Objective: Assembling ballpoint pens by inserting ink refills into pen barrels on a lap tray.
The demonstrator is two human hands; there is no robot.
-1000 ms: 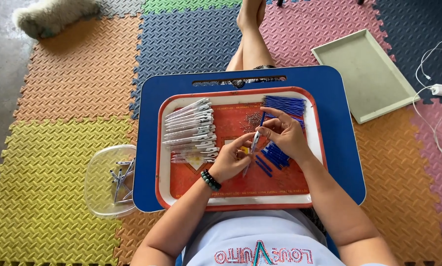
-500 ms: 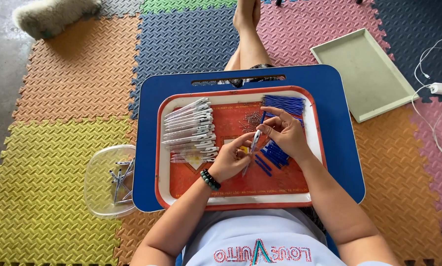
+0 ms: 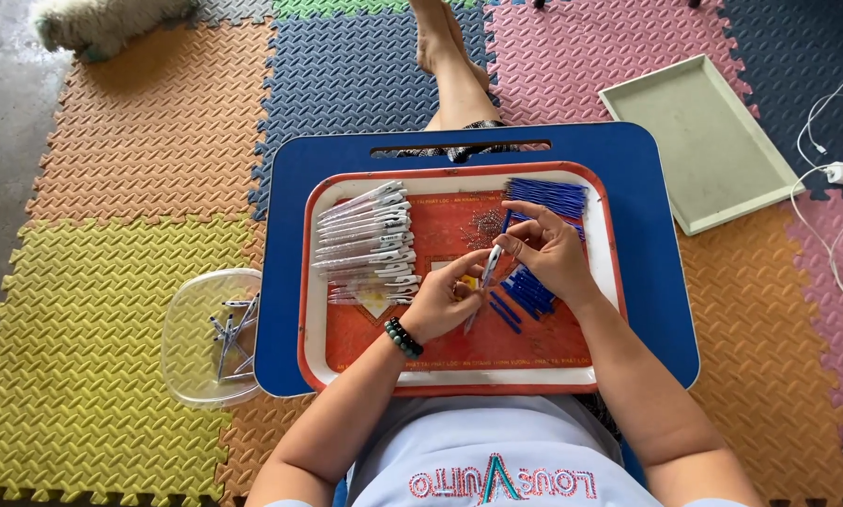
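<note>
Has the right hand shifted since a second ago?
No. The right hand sits at the same spot over the red tray, beside the blue refills, pinching the pen with the left hand.

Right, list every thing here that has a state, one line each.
Left hand: closed on the pen, low end.
Right hand: pinching the pen's top.
Pen: held upright-tilted over the tray.
Red tray: flat on the blue lap desk.
White pen barrels: stacked in rows.
Clear tub: open, few pieces inside.
Green tray: empty.
</note>
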